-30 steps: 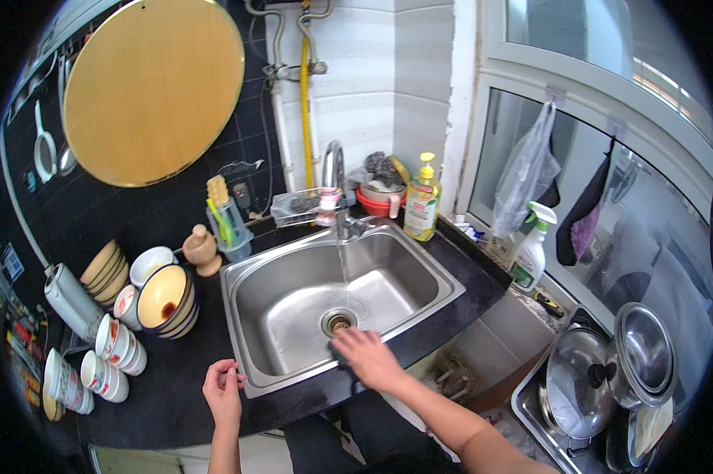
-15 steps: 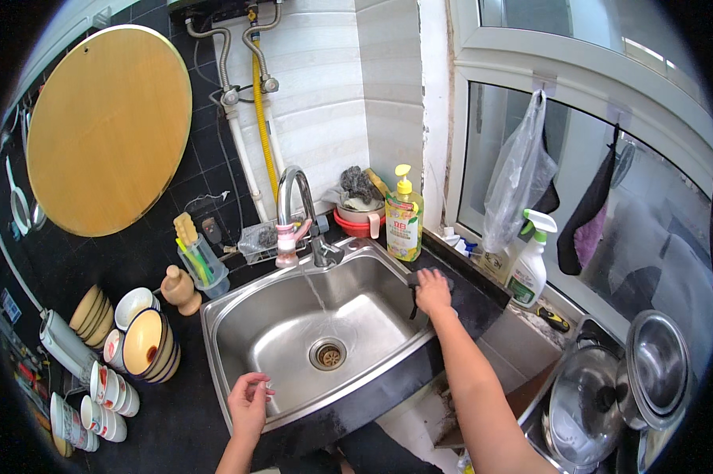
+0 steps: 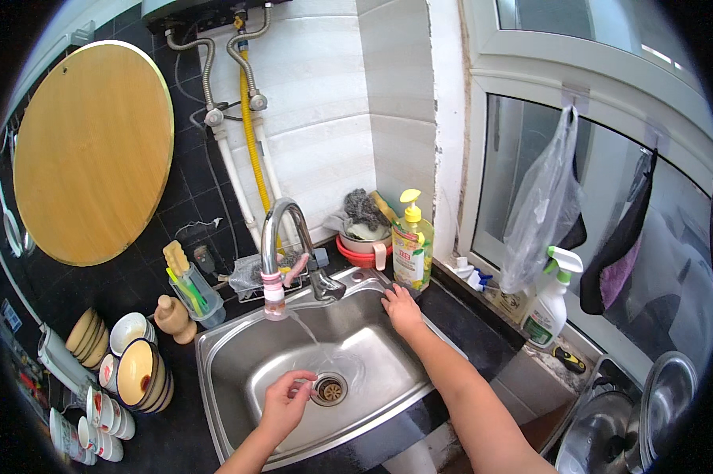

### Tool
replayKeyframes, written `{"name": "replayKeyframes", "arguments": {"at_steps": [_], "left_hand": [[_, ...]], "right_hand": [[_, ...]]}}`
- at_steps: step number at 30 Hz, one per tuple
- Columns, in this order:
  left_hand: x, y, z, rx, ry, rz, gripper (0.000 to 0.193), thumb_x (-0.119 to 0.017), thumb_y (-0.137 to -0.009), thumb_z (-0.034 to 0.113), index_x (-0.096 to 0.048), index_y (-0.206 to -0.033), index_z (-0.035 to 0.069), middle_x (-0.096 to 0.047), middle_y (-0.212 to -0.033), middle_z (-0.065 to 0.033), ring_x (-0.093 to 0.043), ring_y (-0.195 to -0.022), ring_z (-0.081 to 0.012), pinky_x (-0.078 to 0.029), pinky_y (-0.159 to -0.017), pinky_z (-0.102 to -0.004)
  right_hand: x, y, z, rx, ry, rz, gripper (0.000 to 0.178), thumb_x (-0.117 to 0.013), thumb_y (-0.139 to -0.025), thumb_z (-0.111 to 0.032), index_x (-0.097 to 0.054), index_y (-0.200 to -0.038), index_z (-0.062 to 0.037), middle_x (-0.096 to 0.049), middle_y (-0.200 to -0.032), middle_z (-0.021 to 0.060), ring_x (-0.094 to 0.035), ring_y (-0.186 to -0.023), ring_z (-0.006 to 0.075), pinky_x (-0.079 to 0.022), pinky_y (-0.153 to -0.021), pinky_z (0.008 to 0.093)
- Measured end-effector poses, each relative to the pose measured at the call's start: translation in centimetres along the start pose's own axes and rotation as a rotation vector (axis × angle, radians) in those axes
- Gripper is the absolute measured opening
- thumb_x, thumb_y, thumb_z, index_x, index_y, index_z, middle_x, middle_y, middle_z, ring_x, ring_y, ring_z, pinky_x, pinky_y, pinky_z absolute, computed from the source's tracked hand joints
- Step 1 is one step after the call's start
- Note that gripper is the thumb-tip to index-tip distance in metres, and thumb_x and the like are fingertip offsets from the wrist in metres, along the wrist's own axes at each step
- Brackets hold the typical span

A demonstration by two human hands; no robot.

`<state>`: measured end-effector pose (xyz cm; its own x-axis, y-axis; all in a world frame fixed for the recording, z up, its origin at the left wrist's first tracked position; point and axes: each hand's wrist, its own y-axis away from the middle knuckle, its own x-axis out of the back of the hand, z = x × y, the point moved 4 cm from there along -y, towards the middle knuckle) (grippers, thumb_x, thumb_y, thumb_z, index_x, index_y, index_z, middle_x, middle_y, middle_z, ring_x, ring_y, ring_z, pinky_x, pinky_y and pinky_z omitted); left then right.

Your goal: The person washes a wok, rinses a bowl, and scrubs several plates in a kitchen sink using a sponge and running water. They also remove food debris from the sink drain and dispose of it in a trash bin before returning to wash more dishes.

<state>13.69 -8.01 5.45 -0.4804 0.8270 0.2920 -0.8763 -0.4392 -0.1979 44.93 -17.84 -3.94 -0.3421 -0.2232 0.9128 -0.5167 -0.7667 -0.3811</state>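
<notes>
Water runs from the curved chrome faucet (image 3: 284, 207) into the stainless steel sink (image 3: 250, 344), falling toward the round drain (image 3: 330, 389). My left hand (image 3: 288, 401) hangs over the near part of the basin beside the drain, palm turned inward. Its fingers are loosely bent and apart, with nothing visible in them. At the sink's back right rim lies my right hand (image 3: 405, 311), fingers spread, just below the yellow-pump soap bottle (image 3: 410, 257). Whatever may lie under that palm is hidden; the dark cloth seen earlier cannot be made out.
Stacked bowls (image 3: 139, 371) and several cups (image 3: 103, 419) stand on the left counter, near a wooden pestle-like piece (image 3: 174, 319) and a utensil holder (image 3: 202, 296). Red basin (image 3: 360, 254) sits behind the sink. A spray bottle (image 3: 548, 304) and steel pots (image 3: 663, 407) are to the right.
My right hand has moved left from the dark cloth on the right counter to the sink's back rim. My left hand has come up and inward over the basin. The view has shifted.
</notes>
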Motion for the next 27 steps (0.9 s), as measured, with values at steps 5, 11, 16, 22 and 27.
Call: {"name": "replayKeyframes", "arguments": {"at_steps": [5, 11, 16, 22, 27], "left_hand": [[1.6, -0.3, -2.0, 0.018, -0.084, 0.003, 0.013, -0.055, -0.082, 0.003, -0.059, -0.094, 0.001, -0.062, -0.091, -0.0089, -0.061, -0.071, -0.0135, -0.049, -0.062, -0.0247], [3.1, 0.0, -6.4, 0.064, -0.329, -0.138, 0.016, -0.058, -0.081, 0.011, -0.06, -0.095, 0.003, -0.062, -0.086, -0.0069, -0.058, -0.073, -0.0145, -0.047, -0.063, -0.0276], [3.8, 0.7, -8.2, 0.106, -0.349, -0.205, 0.02, -0.059, -0.08, 0.015, -0.061, -0.098, 0.006, -0.062, -0.09, -0.0112, -0.059, -0.077, -0.0193, -0.048, -0.068, -0.0316], [7.9, 3.9, -9.7, 0.007, -0.394, -0.175, 0.024, -0.061, -0.08, 0.016, -0.059, -0.101, 0.006, -0.061, -0.096, -0.0125, -0.059, -0.075, -0.02, -0.048, -0.069, -0.0319], [14.6, 8.8, -9.2, 0.037, -0.26, 0.112, 0.029, -0.061, -0.081, 0.019, -0.056, -0.105, 0.003, -0.06, -0.097, -0.0128, -0.06, -0.076, -0.0187, -0.049, -0.067, -0.0313]], "right_hand": [[-0.2, -1.2, -0.2, -0.032, -0.166, 0.068, 0.034, -0.05, -0.076, -0.006, -0.059, -0.108, -0.0102, -0.047, -0.121, 0.008, -0.038, -0.12, 0.0291, -0.032, -0.1, 0.038], [2.4, 2.3, 0.3, -0.09, -0.291, 0.121, 0.032, -0.052, -0.066, 0.002, -0.064, -0.094, -0.0075, -0.055, -0.107, 0.0081, -0.047, -0.107, 0.0297, -0.039, -0.092, 0.0353], [7.6, 7.8, 1.3, -0.483, -0.27, -0.066, 0.023, -0.058, -0.065, -0.001, -0.064, -0.086, -0.0077, -0.056, -0.102, 0.0101, -0.054, -0.097, 0.0309, -0.046, -0.082, 0.0375], [11.3, 11.0, -0.5, -0.65, 0.167, -0.387, 0.027, -0.058, -0.077, -0.018, -0.061, -0.101, -0.0064, -0.053, -0.117, 0.0104, -0.042, -0.116, 0.0333, -0.024, -0.098, 0.0547], [4.9, 5.8, -3.7, -0.483, -0.781, -0.149, 0.035, -0.061, -0.078, -0.025, -0.059, -0.107, -0.0063, -0.059, -0.103, 0.0085, -0.055, -0.101, 0.0304, -0.043, -0.084, 0.0485]]}}
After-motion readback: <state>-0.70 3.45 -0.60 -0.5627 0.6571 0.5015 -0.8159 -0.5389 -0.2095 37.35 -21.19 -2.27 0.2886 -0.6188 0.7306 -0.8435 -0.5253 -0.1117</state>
